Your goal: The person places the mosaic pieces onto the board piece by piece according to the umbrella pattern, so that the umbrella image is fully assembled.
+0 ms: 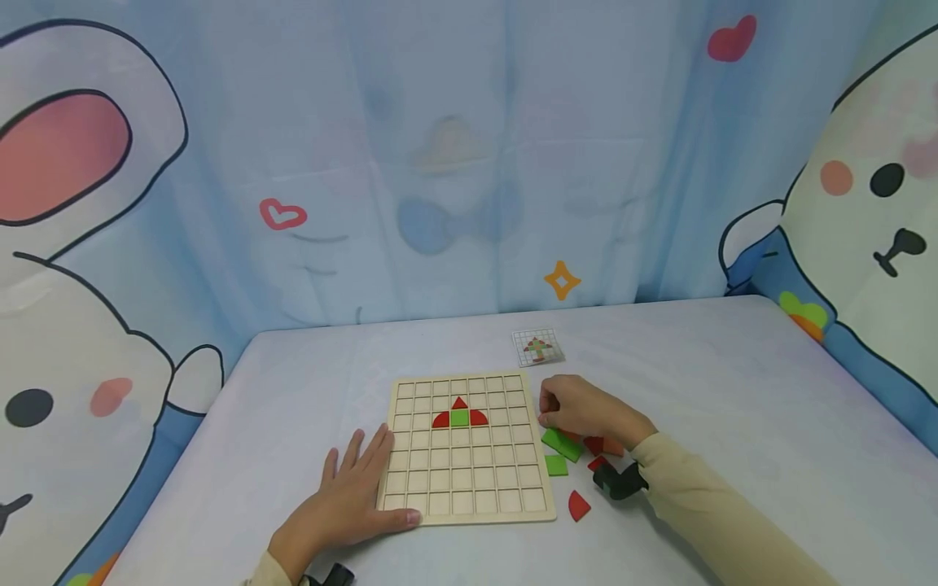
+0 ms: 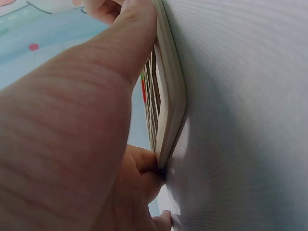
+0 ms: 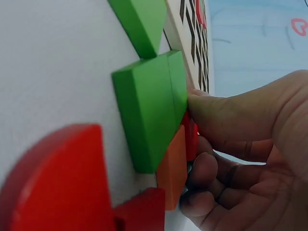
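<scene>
A wooden grid board (image 1: 462, 480) lies on the table with a red triangle (image 1: 459, 404), a green square (image 1: 459, 418) and two red quarter-rounds (image 1: 441, 420) set in its upper middle. My left hand (image 1: 344, 505) rests at its lower left corner, fingers spread along the left side and thumb on the front edge. Just right of the board, my right hand (image 1: 589, 407) has its thumb and curled fingers around a red block (image 3: 191, 137). This block is partly hidden behind a green block (image 3: 151, 103) and an orange block (image 3: 172, 168).
A small pattern card (image 1: 538, 347) lies behind the board. Beside the right hand are loose pieces: a green square (image 1: 556, 465), a red quarter-round (image 1: 578, 505) and several other red, green and orange blocks. A printed curtain (image 1: 462, 163) hangs behind the table.
</scene>
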